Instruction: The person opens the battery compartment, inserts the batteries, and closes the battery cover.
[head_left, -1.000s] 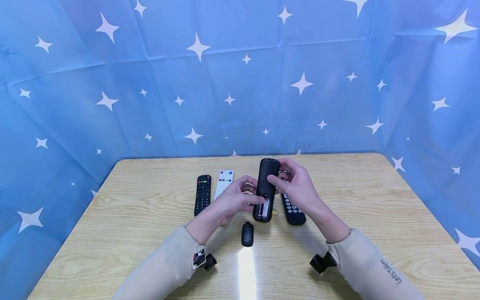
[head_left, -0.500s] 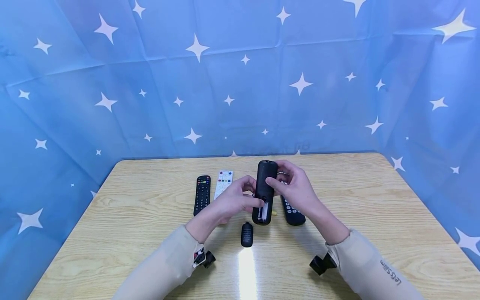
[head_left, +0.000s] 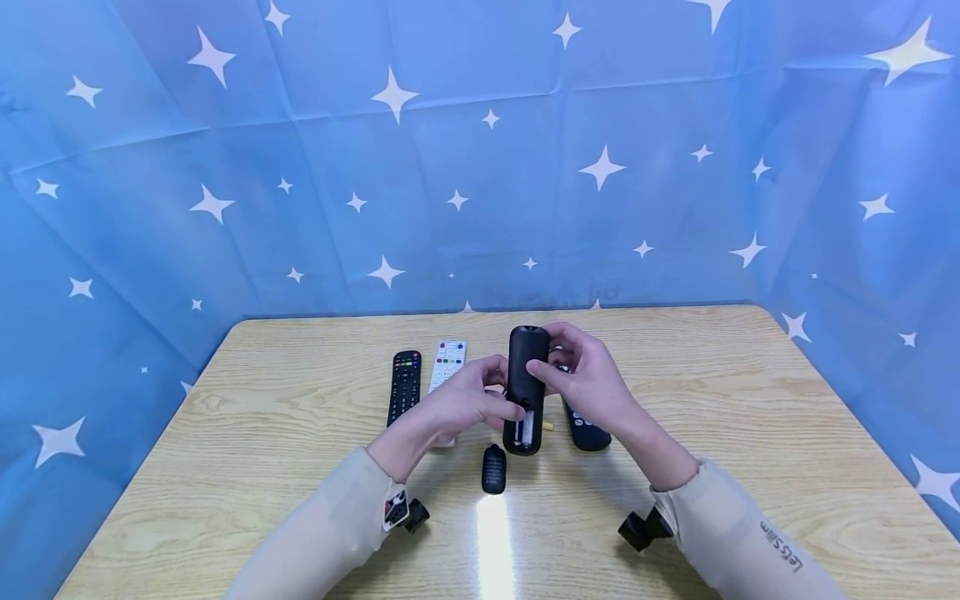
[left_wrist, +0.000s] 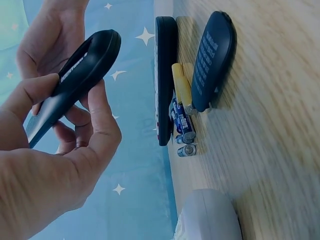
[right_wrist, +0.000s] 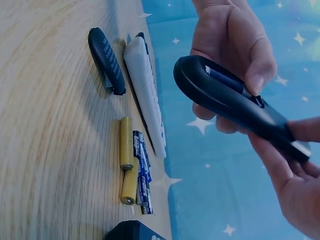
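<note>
In the head view, my two hands hold a black remote control (head_left: 527,362) above the table, its back toward me and its battery compartment uncovered. My left hand (head_left: 474,404) grips the lower left side, its thumb at the compartment's upper edge. A battery (right_wrist: 222,79) lies inside the compartment. My right hand (head_left: 592,379) grips the upper part, thumb on the back and fingers behind. The detached battery cover (head_left: 493,469) lies on the table below. Beyond it, in the right wrist view, are two yellow batteries (right_wrist: 126,142) and several blue ones (right_wrist: 142,170).
A black remote (head_left: 406,387) and a white remote (head_left: 448,362) lie left of my hands. Another black remote (head_left: 587,429) lies to the right, partly under my right hand. The wooden table (head_left: 285,400) ends at a blue star-patterned cloth (head_left: 480,150).
The held remote has shifted slightly down and to the left, and my right hand has moved with it. My left thumb stays at the compartment. The cover has not moved.
</note>
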